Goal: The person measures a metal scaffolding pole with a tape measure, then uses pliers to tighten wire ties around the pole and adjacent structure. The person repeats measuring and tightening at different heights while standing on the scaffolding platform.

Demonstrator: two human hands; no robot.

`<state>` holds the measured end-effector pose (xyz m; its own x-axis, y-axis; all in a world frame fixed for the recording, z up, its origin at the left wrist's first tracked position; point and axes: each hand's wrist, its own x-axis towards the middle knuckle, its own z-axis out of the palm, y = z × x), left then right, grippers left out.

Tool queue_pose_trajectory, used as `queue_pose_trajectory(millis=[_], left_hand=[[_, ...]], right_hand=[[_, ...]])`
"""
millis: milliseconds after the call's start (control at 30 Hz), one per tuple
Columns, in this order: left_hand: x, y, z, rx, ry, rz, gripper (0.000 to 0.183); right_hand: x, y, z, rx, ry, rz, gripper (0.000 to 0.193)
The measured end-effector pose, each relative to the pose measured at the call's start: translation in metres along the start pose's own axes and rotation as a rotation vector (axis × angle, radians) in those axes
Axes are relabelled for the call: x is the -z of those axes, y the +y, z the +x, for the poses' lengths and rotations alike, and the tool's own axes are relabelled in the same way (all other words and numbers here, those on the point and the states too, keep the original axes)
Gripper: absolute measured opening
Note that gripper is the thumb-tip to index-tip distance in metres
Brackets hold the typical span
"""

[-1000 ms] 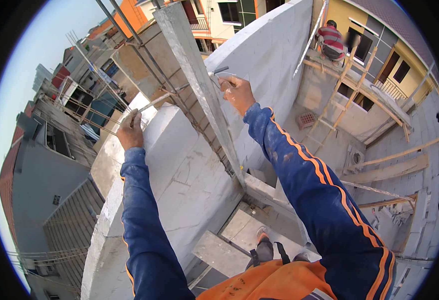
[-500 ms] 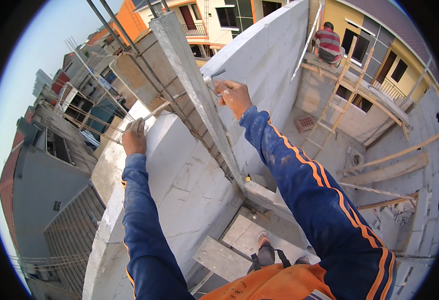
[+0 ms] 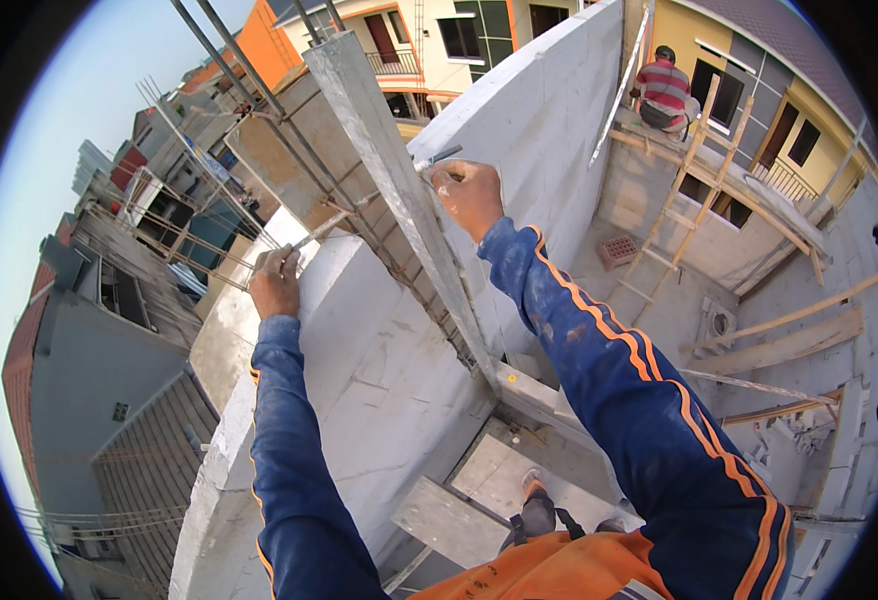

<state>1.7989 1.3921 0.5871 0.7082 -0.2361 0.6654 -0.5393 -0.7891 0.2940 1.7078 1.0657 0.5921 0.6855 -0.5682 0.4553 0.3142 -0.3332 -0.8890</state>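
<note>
A long grey board (image 3: 384, 160) stands upright and tilted at the corner between two pale block walls. A thin metal rod (image 3: 321, 232) runs at a slant toward the board from the left, across dark reinforcing bars (image 3: 304, 150). My left hand (image 3: 275, 284) is closed on the rod's near end, above the left wall (image 3: 334, 300). On the board's other side, my right hand (image 3: 469, 198) is closed with its fingers curled against the board's edge. A short dark bar (image 3: 446, 155) sticks out just above those fingers. What they pinch is hidden.
Planks (image 3: 449, 520) lie below by my feet. Another person (image 3: 664, 92) in a striped shirt crouches on scaffolding at the far right, beside a wooden ladder (image 3: 684, 205). A red perforated block (image 3: 616, 252) rests on the lower floor. Drop-offs lie on both sides of the left wall.
The short dark bar beside my right fingers has turned slightly and sits a little lower. My right fingers have curled closer to the board. The view has shifted slightly; my left hand keeps the rod.
</note>
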Motion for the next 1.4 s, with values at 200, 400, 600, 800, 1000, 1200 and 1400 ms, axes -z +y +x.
queue_pose_trajectory(millis=[200,400,600,800,1000,1200,1400], left_hand=[[0.001,0.0,0.0,-0.059,0.007,0.056,0.022],[-0.006,-0.005,0.009,-0.103,0.02,0.107,0.022],[-0.01,-0.01,0.014,-0.117,0.009,0.115,0.023],[-0.01,-0.013,0.014,-0.169,-0.048,0.24,0.023],[-0.006,-0.01,0.011,-0.143,-0.178,0.23,0.022],[-0.001,0.006,0.011,-0.009,-0.251,-0.113,0.038],[0.005,0.012,0.009,-0.004,-0.303,-0.201,0.04]], right_hand=[[-0.013,-0.002,-0.013,0.106,0.028,-0.067,0.021],[-0.003,0.035,-0.016,0.066,-0.067,0.028,0.023],[-0.007,0.067,-0.021,0.017,-0.073,0.139,0.028],[-0.001,0.078,-0.037,-0.044,-0.19,-0.059,0.028],[-0.002,0.064,-0.044,-0.106,-0.185,-0.003,0.024],[0.0,0.058,-0.039,-0.127,-0.153,0.089,0.025],[0.005,0.051,-0.033,-0.154,-0.125,0.111,0.027]])
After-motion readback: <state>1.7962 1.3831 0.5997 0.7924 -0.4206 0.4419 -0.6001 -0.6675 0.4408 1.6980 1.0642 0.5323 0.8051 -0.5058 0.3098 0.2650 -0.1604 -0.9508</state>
